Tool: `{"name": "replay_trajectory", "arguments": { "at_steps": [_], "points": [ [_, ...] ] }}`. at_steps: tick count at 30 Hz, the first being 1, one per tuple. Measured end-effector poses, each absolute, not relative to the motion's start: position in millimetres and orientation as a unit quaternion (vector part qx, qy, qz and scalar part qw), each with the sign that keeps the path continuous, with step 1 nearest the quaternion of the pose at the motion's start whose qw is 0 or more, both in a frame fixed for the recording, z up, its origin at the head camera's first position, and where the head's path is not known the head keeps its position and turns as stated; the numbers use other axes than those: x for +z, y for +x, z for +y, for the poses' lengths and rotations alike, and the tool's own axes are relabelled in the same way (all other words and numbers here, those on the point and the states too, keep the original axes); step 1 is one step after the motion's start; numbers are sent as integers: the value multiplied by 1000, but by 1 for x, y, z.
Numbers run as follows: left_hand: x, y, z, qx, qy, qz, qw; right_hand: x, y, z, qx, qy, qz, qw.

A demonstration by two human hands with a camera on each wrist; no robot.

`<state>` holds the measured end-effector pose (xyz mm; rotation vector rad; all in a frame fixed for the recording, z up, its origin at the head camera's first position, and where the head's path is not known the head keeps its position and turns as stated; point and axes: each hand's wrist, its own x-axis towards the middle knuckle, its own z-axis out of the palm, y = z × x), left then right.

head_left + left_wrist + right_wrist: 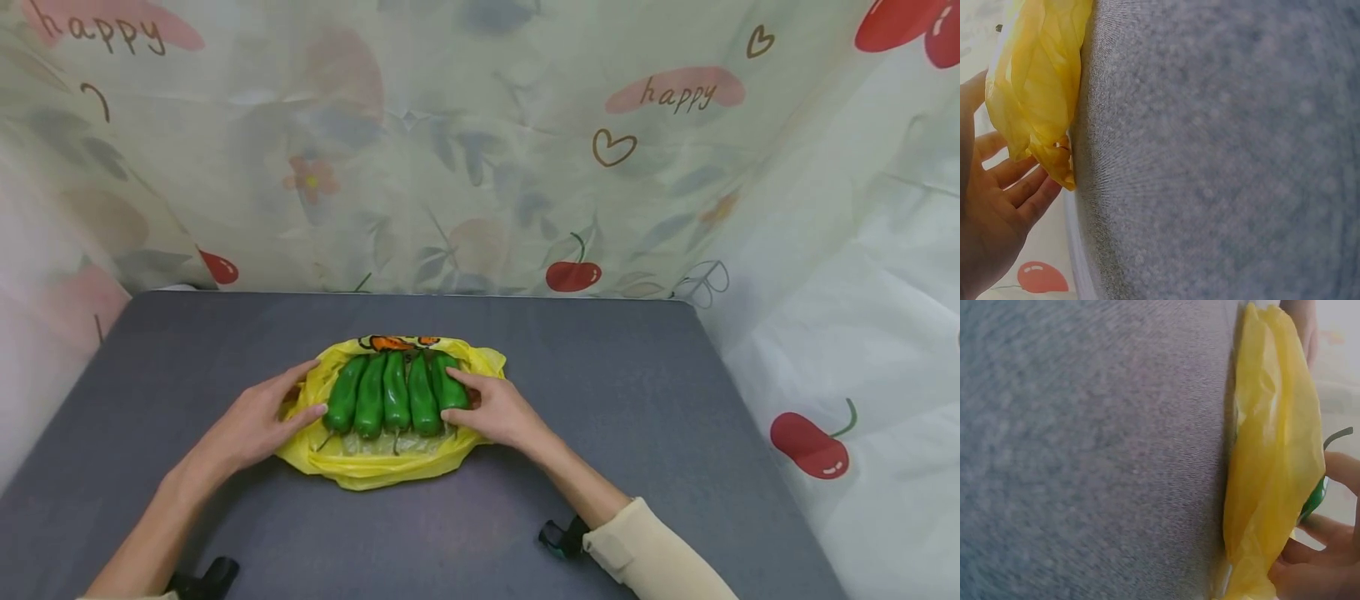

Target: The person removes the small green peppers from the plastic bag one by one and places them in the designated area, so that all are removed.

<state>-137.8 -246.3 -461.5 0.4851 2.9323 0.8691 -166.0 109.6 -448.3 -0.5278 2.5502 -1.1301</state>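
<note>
Several green peppers (396, 392) lie side by side in a row on an opened yellow plastic bag (367, 473), its rim spread around them. My left hand (258, 421) is at the bag's left edge, thumb tip by the leftmost pepper; in the left wrist view its fingers extend loosely behind the yellow plastic. At the other end, my right hand (498, 408) holds the rightmost pepper (450, 387) between thumb and index finger. The right wrist view shows part of a green pepper (1315, 501) between those fingers, mostly hidden by the bag.
The bag sits on a dark grey tabletop (600, 400). Behind it hangs a light curtain (480, 167) printed with fruit, leaves and "happy" lettering, and pale sheeting (885, 333) drapes the right side. Black wrist cameras are strapped to both forearms.
</note>
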Motion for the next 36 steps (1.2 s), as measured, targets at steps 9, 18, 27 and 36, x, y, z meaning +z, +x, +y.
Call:
{"name": "replay_trajectory", "arguments": {
  "at_steps": [9, 18, 27, 36],
  "points": [
    [-464, -136, -247, 293, 153, 943, 23, -444, -160, 115, -440, -185, 861, 172],
    [-463, -137, -248, 292, 156, 943, 23, -439, -156, 125, -484, -195, 830, 196],
    [-462, -139, -248, 294, 157, 943, 22, -437, -154, 135, -518, -202, 806, 206],
    [-462, -143, -251, 298, 167, 940, 17, -433, -155, 148, -528, -192, 802, 204]
  ]
}}
